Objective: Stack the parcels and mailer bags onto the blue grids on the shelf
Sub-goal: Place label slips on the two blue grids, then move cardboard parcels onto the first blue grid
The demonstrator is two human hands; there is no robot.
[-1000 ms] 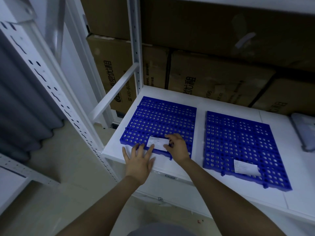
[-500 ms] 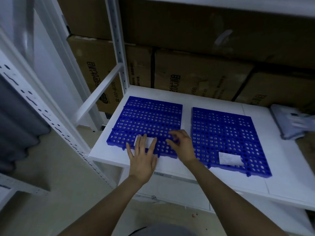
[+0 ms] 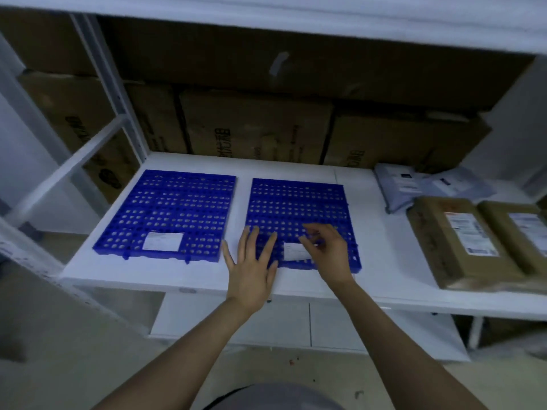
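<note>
Two blue grids lie side by side on the white shelf (image 3: 204,276). The left grid (image 3: 168,211) carries a white label near its front edge. My left hand (image 3: 251,261) lies flat with spread fingers on the front left corner of the right grid (image 3: 299,208). My right hand (image 3: 325,253) rests with loosely curled fingers over the white label (image 3: 293,251) of that grid. At the right end of the shelf lie grey mailer bags (image 3: 414,187) and brown parcels (image 3: 455,241).
Large cardboard boxes (image 3: 254,128) fill the back of the shelf behind the grids. A white upright post with a slanted brace (image 3: 74,164) stands at the left. An upper shelf board (image 3: 296,13) hangs overhead. Below is a lower white shelf (image 3: 266,324) and the floor.
Both hands have moved from the left grid's label to the right grid's front edge. The view has swung right, bringing the mailer bags and parcels into sight.
</note>
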